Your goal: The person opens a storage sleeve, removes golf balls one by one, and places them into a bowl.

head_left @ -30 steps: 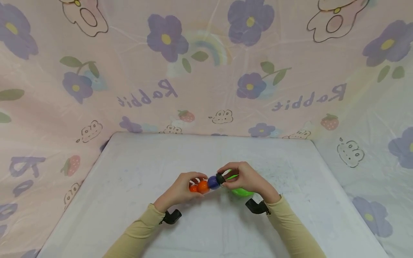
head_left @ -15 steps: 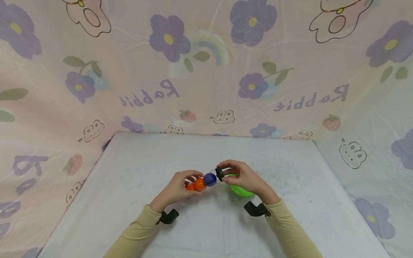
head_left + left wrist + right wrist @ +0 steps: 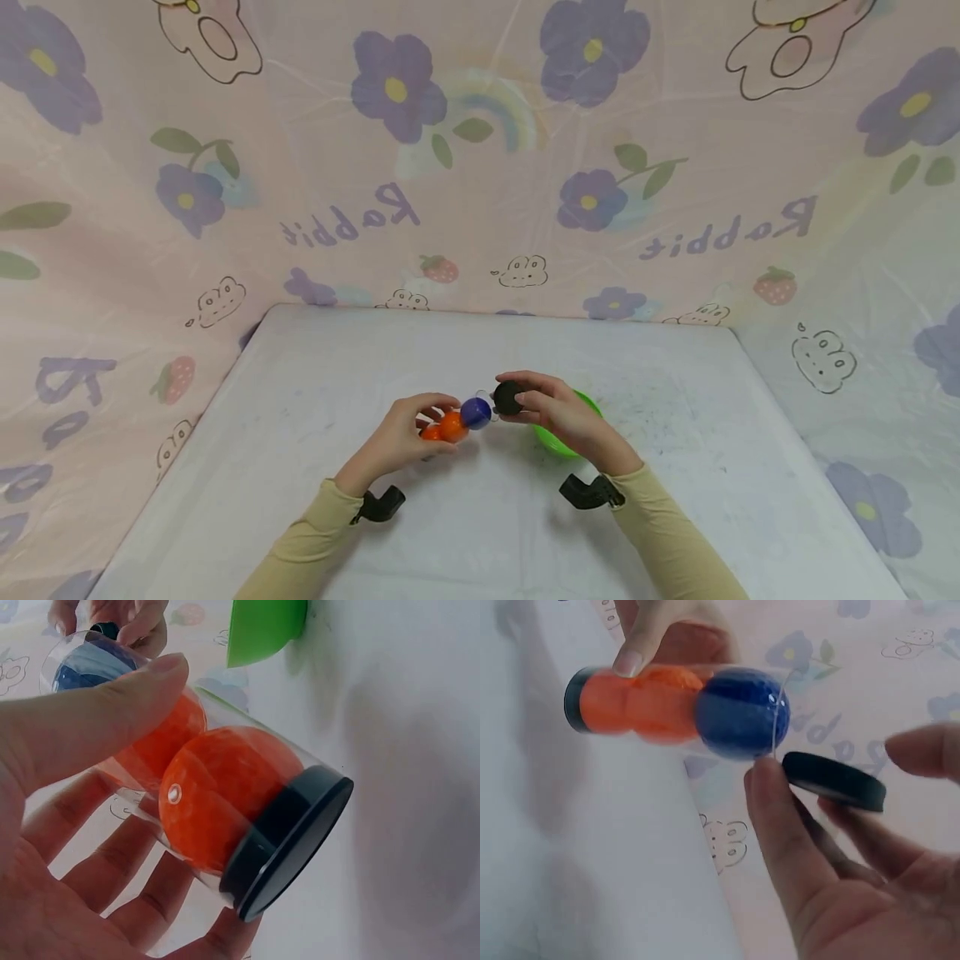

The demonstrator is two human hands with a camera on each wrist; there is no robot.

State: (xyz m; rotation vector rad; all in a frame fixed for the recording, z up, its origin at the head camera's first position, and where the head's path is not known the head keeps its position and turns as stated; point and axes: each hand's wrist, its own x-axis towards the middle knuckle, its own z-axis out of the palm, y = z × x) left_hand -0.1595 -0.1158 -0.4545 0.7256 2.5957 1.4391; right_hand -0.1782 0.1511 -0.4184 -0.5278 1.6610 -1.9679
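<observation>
In the air over the table, my left hand (image 3: pixel 397 433) grips a clear plastic tube (image 3: pixel 225 716), thumb on one side and fingers beneath. Inside it sit two orange balls (image 3: pixel 232 795) and a blue ball (image 3: pixel 742 714), in a row. A black end cap (image 3: pixel 300 847) closes the end nearer my left palm. The other end, by the blue ball, is uncovered. Just off that rim, my right hand (image 3: pixel 562 412) holds a second black cap (image 3: pixel 834 780) at its fingertips. One right fingertip (image 3: pixel 766 776) is right at the tube's rim.
Behind my right hand, a bright green bowl (image 3: pixel 558 442) rests on the white-covered table (image 3: pixel 360 358). A patterned pink curtain (image 3: pixel 480 192) with flowers and rabbits rises along the back and sides. Black camera mounts (image 3: pixel 588 492) sit at both wrists.
The second black cap has come away from the tube's blue-ball end and turned its flat face toward the head camera. My left hand has drawn the tube slightly left.
</observation>
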